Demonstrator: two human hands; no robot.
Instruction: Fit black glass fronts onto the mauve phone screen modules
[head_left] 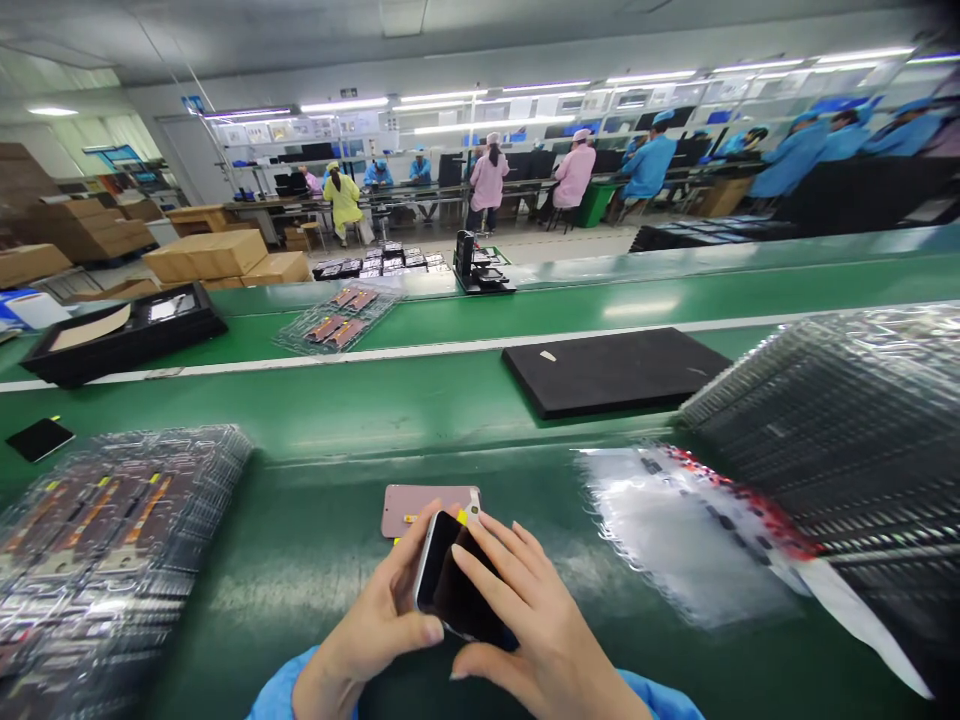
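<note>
Between gripping left fingers (417, 632) sits a dark-screened phone (448, 592), right fingers (491, 580) extended over it.

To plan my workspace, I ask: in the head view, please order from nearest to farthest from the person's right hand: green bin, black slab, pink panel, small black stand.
From the right hand:
1. Pink panel, just ahead, left.
2. Black slab, farther ahead, right.
3. Small black stand, beyond the slab, leftward.
4. Green bin, far back.
</note>
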